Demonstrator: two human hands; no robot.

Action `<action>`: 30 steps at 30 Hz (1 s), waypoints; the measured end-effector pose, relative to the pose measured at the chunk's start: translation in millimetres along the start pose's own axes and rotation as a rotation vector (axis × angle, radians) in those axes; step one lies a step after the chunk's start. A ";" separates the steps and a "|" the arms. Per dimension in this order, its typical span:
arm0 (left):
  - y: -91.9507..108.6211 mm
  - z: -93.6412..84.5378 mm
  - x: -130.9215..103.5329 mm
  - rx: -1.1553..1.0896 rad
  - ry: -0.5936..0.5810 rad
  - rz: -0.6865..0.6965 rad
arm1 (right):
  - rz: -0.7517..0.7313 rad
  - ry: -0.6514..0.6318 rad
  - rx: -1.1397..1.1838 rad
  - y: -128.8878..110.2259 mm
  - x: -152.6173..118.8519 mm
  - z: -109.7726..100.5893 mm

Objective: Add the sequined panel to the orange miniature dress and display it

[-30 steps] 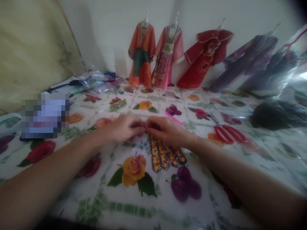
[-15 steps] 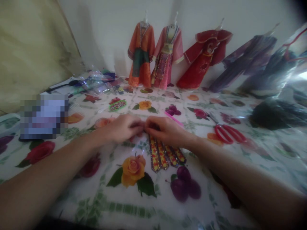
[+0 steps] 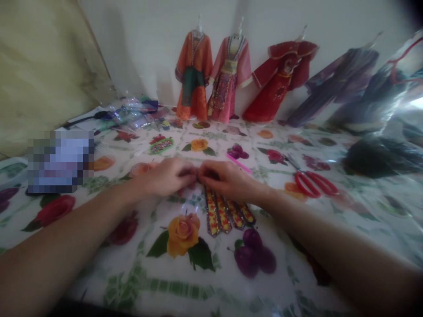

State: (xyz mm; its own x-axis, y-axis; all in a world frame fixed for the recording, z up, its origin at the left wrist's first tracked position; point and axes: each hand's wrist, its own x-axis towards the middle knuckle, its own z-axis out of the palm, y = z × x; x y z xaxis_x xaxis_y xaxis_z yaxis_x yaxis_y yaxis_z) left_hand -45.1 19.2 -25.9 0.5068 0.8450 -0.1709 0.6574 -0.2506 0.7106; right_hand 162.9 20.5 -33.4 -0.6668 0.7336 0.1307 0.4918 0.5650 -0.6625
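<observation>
Almost nothing's been changed in the last sec.: the view's been shifted a tiny bit, but L hand (image 3: 170, 176) and R hand (image 3: 228, 178) are kept tip to tip, so the same small finger work is still being done. Fingers are bent in narrow; can't tell if a tiny thing's held. Red-and-yellow strips (image 3: 224, 213) are laid on the flowery cloth (image 3: 158, 264), partly hidden by R hand. Pink stick (image 3: 238, 163) is seen just past it. No writing can be read; the screen (image 3: 62, 160) is blurred.
</observation>
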 end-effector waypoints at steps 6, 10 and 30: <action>-1.2 1.3 1.1 -0.039 -0.010 -0.002 | 0.005 -0.008 0.016 -0.7 0.4 0.2; -2.9 1.1 1.0 -0.053 -0.013 -0.010 | 0.000 -0.004 0.016 -0.1 0.3 0.1; -0.9 6.2 -0.3 -0.038 0.036 -0.020 | 0.020 0.007 -0.041 -0.4 -0.8 1.0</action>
State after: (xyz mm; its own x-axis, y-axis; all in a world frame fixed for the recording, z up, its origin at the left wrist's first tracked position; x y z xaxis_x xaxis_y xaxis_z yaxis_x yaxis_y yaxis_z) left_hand -42.4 16.3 -30.7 0.4728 0.8664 -0.1606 0.6453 -0.2163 0.7327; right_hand 162.7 19.3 -34.1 -0.6523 0.7479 0.1230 0.5280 0.5648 -0.6342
